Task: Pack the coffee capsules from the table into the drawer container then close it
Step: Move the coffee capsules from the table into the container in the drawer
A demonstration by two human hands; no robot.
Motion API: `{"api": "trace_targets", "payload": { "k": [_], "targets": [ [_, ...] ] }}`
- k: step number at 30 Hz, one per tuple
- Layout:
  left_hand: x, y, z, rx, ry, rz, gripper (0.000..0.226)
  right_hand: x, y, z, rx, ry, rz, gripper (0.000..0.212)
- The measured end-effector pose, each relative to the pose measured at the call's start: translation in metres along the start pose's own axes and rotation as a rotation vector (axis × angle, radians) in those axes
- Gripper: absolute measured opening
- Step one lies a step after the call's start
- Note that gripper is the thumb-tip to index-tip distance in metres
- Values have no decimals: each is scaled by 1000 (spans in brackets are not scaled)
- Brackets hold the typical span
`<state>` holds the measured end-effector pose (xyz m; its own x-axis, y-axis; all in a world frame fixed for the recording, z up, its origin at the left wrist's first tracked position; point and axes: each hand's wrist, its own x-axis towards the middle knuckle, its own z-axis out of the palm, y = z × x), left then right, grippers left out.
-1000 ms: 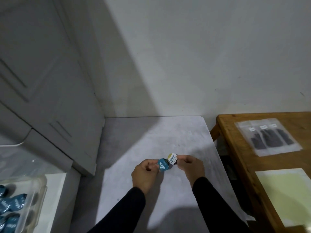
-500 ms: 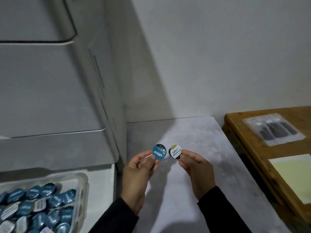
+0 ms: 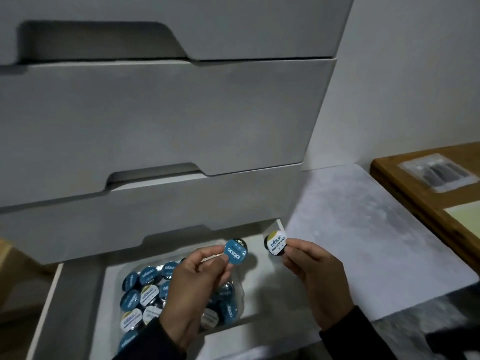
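capsules small, light, stiff - pinch at the rim | left hand [image 3: 197, 289] holds blue capsule [image 3: 235, 252] | right hand [image 3: 315, 279] holds white capsule [image 3: 277, 242]

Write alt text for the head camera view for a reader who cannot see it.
Two hands each pinch a coffee capsule above an open drawer: the left hand holds a blue-lidded capsule, the right hand a white-lidded capsule. Below them a clear container in the drawer holds many more capsules.
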<state>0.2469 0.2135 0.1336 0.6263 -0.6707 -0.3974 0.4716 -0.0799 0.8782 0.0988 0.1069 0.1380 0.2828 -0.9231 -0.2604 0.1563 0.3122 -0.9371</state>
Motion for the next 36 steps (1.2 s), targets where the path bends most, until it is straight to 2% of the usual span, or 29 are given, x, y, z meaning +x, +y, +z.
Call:
{"api": "trace_targets", "payload": {
  "k": [7,12,16,22,26,28,29,32,36],
  "targets": [
    [37,-11,-57,119,78,-99,12,-13,48,66,-66,-26,187,10],
    [66,-25,-72,247,158,-115,10,9,82,94,-98,124,341,12],
    [75,-32,-73,320,172,-104,9,24,92,101,-182,191,371,14],
    [86,-26,-71,374,134,-109,9,40,101,112,-306,270,324,28],
    [93,-28,-78,416,141,-109,10,49,97,116,-254,278,283,17],
    [96,-30,-80,454,148,-94,10,47,95,118,-430,211,261,21],
    [97,-30,-80,460,146,-95,9,47,95,119,-418,225,236,19],
    [102,-33,-80,482,144,-86,10,47,98,128,-706,252,210,11],
    [106,-34,-79,589,144,-39,8,50,104,134,-795,199,152,19]
  ]
}}
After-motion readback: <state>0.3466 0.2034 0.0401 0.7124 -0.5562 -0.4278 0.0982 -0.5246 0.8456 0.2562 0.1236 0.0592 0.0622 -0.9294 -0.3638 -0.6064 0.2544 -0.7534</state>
